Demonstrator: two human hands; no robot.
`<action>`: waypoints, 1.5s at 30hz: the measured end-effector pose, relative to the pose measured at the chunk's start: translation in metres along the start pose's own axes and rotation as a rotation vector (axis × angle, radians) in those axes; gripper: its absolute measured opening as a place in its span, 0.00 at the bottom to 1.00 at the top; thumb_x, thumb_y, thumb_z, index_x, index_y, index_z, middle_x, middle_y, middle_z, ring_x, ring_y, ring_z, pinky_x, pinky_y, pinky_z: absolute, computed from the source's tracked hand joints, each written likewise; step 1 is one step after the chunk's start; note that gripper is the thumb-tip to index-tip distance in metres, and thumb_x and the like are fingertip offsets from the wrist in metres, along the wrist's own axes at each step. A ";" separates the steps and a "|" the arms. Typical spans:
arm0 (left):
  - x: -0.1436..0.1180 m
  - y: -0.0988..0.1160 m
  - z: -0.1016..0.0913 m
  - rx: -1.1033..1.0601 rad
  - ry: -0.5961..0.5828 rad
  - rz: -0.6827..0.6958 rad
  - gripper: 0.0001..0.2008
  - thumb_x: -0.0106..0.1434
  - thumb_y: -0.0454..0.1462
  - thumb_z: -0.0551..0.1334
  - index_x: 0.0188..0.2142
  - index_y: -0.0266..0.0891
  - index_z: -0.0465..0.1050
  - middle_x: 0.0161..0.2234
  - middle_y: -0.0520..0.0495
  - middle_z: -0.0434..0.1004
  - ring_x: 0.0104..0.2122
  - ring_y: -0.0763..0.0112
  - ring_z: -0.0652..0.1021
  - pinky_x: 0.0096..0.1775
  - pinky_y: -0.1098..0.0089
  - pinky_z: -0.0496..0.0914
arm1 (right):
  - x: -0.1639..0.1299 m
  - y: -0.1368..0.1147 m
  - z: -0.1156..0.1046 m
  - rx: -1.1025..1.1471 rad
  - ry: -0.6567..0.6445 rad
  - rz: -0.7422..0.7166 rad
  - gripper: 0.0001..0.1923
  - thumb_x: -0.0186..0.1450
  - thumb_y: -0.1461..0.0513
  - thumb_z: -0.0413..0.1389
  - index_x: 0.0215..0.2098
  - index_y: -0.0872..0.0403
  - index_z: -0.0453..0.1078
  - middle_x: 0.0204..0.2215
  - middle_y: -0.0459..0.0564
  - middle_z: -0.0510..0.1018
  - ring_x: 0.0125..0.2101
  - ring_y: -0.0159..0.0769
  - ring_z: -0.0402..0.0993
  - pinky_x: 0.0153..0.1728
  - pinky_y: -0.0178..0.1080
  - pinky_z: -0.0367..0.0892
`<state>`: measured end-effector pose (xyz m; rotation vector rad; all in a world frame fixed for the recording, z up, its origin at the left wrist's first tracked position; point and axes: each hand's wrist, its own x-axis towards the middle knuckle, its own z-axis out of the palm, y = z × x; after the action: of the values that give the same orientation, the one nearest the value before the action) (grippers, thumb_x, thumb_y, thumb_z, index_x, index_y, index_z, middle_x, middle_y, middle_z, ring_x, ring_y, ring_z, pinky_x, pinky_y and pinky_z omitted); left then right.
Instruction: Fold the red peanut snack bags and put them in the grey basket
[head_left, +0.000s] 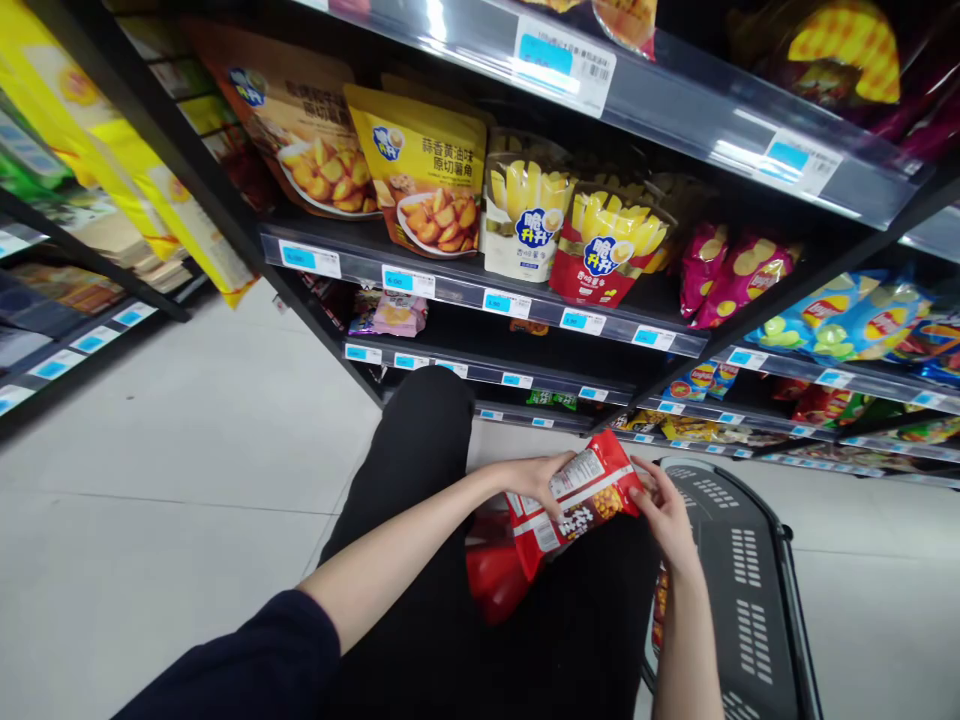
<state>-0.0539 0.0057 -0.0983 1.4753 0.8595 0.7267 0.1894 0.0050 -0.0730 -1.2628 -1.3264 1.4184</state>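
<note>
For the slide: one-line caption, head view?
Both hands hold a red snack bag beside a shopping basket.

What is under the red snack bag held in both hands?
Under the red snack bag, held by the left hand and right hand, lies another red packet on the dark lap. How much of it the bag covers cannot be seen.

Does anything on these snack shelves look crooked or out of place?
Mostly tidy. The pink chip bags on the middle shelf lean sideways, unlike the upright bags beside them. Nothing spilled or torn shows.
</note>
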 end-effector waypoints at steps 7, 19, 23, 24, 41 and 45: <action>-0.007 0.001 0.031 0.161 -0.096 -0.001 0.53 0.39 0.44 0.71 0.61 0.41 0.47 0.51 0.38 0.67 0.48 0.50 0.71 0.46 0.59 0.67 | -0.044 -0.002 -0.015 -0.136 0.076 0.057 0.24 0.50 0.58 0.63 0.46 0.53 0.70 0.22 0.43 0.71 0.21 0.28 0.66 0.23 0.31 0.64; 0.005 0.026 0.108 0.803 -0.101 0.388 0.21 0.62 0.48 0.52 0.53 0.45 0.65 0.58 0.43 0.59 0.51 0.61 0.67 0.51 0.62 0.64 | -0.128 0.032 -0.029 -0.218 0.409 0.040 0.23 0.55 0.57 0.59 0.49 0.54 0.68 0.26 0.44 0.70 0.25 0.29 0.66 0.26 0.32 0.65; 0.009 0.031 0.110 1.015 -0.075 0.515 0.16 0.64 0.44 0.51 0.48 0.44 0.69 0.53 0.44 0.67 0.42 0.64 0.74 0.40 0.66 0.71 | -0.135 0.038 -0.023 -0.182 0.486 0.040 0.25 0.55 0.57 0.59 0.51 0.54 0.67 0.25 0.44 0.70 0.25 0.28 0.65 0.28 0.31 0.65; 0.009 0.032 0.110 1.073 -0.067 0.548 0.16 0.65 0.43 0.51 0.48 0.43 0.69 0.53 0.43 0.66 0.40 0.64 0.74 0.37 0.67 0.72 | -0.136 0.039 -0.022 -0.179 0.505 0.037 0.25 0.55 0.57 0.59 0.50 0.54 0.68 0.25 0.44 0.70 0.25 0.28 0.65 0.27 0.31 0.65; 0.007 0.039 0.117 1.249 -0.003 0.734 0.10 0.64 0.30 0.49 0.30 0.34 0.66 0.27 0.47 0.68 0.30 0.67 0.69 0.30 0.68 0.67 | -0.136 0.027 -0.011 -0.173 0.476 -0.016 0.23 0.56 0.57 0.58 0.50 0.53 0.68 0.25 0.45 0.72 0.23 0.28 0.67 0.23 0.30 0.65; 0.005 0.047 0.120 1.206 0.010 0.554 0.10 0.64 0.30 0.48 0.29 0.35 0.65 0.29 0.46 0.67 0.32 0.66 0.67 0.34 0.67 0.66 | -0.135 0.025 -0.011 -0.205 0.450 0.001 0.22 0.58 0.57 0.56 0.50 0.54 0.67 0.33 0.51 0.76 0.31 0.34 0.72 0.30 0.35 0.69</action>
<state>0.0547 -0.0539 -0.0619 2.8626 0.9438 0.6040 0.2267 -0.1277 -0.0778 -1.6034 -1.1745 0.9370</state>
